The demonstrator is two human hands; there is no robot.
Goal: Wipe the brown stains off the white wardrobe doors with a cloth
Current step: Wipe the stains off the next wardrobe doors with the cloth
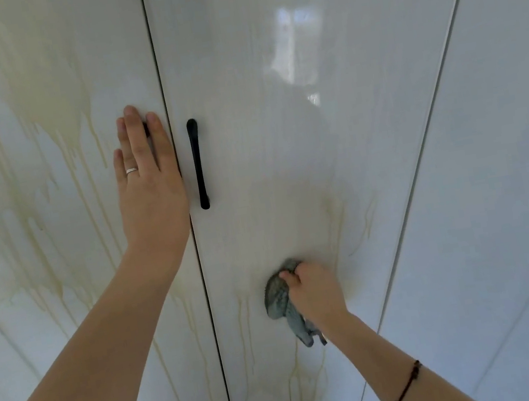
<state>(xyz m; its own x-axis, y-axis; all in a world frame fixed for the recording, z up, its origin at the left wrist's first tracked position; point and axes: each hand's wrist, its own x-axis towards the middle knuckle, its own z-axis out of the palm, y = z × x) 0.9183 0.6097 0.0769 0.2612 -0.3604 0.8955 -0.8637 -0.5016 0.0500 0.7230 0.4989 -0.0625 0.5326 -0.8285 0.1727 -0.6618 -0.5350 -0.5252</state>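
Note:
Two glossy white wardrobe doors fill the view. The left door carries a wide brown stain with many drip trails running down. The right door shows fainter smears and thin drips near its lower part. My left hand lies flat on the left door's right edge, fingers spread, covering that door's handle. My right hand is shut on a crumpled grey-blue cloth, pressing it against the right door below the black handle.
A third white panel stands to the right, angled away, without visible stains. A dark vertical gap separates the two stained doors. A window reflection glares on the right door's upper part.

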